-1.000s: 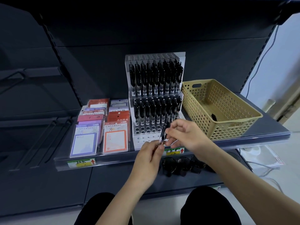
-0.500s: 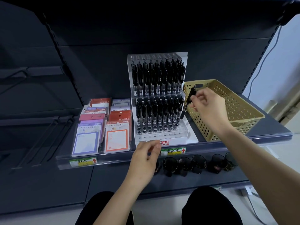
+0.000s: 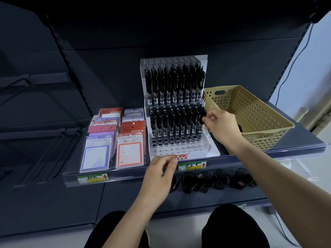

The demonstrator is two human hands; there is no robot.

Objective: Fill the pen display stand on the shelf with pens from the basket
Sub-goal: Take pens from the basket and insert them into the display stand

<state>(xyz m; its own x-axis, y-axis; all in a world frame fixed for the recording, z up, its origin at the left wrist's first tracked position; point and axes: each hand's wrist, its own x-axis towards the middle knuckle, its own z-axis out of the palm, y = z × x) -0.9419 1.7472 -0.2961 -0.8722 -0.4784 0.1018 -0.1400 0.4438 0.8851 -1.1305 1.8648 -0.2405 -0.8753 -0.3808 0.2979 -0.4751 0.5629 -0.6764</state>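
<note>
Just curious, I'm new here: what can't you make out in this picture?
Head view:
- Basket contents: mostly hidden behind the right hand and near wall.
- Pen in that hand: mostly covered by fingers, lost against the filled stand.
- Shelf label writing: too small.

We see a dim frame: the upper half sinks into near black, while daylight spills in from the pale wall (image 3: 320, 68) at right (no glare). Edges bow outward; the centre stays fairly sharp.
</note>
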